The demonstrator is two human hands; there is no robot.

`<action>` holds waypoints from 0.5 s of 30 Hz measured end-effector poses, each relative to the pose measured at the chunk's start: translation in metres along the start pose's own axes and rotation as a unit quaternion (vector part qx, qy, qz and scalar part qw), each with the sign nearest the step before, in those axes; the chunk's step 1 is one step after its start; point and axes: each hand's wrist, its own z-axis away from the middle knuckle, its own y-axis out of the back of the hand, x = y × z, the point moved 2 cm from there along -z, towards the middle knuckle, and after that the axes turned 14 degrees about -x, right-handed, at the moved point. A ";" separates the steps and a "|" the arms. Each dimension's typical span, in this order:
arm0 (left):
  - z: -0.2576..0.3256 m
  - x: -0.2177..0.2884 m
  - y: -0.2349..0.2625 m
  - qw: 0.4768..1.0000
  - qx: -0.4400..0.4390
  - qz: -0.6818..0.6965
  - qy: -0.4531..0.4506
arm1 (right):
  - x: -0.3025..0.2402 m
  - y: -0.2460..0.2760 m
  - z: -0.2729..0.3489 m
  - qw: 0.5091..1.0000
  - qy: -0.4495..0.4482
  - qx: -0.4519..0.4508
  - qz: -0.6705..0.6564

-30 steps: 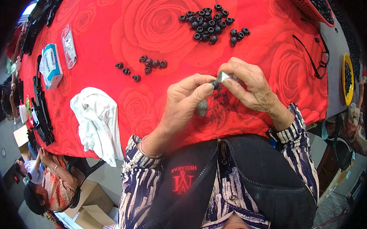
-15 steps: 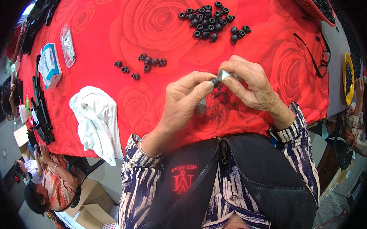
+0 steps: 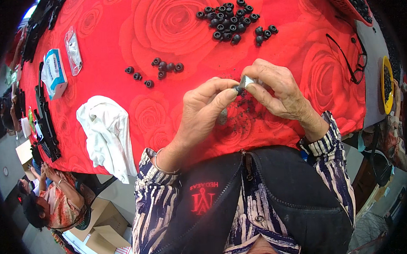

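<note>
A white cloth [image 3: 106, 135] hangs over the near edge of the red rose tablecloth [image 3: 173, 20]. Left of the cloth lie a blue-and-white packet [image 3: 54, 73] and a clear bag [image 3: 73, 50]. Far right of it rest black glasses [image 3: 354, 63] and a yellow bowl [image 3: 386, 84].

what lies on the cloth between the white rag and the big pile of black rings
In the head view, a small loose cluster of black rings lies on the red rose-print tablecloth between the white rag and the big pile.
</note>
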 end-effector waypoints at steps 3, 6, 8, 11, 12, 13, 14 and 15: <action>0.001 -0.001 0.001 0.999 -0.002 0.036 0.034 | 0.001 0.001 0.000 1.000 0.005 -0.001 -0.003; 0.001 -0.006 0.002 0.996 -0.002 0.080 0.049 | 0.002 0.002 -0.001 1.000 0.017 -0.013 0.000; 0.001 -0.010 0.001 0.994 0.002 0.099 0.050 | 0.002 0.003 -0.002 0.999 0.034 -0.027 -0.005; -0.003 -0.014 0.000 0.992 -0.013 0.120 0.025 | 0.006 0.004 -0.001 0.998 0.026 -0.052 -0.021; -0.002 -0.014 0.000 0.991 -0.016 0.131 0.035 | 0.007 0.004 -0.001 0.998 0.027 -0.052 -0.022; -0.001 -0.014 0.000 0.989 -0.018 0.141 0.045 | 0.007 0.004 -0.001 0.998 0.027 -0.056 -0.032; 0.000 -0.011 0.000 0.989 -0.017 0.140 0.044 | 0.007 0.004 -0.001 0.997 0.028 -0.060 -0.042; 0.000 -0.008 -0.001 0.988 -0.010 0.137 0.068 | 0.009 0.004 0.000 0.997 0.027 -0.059 -0.041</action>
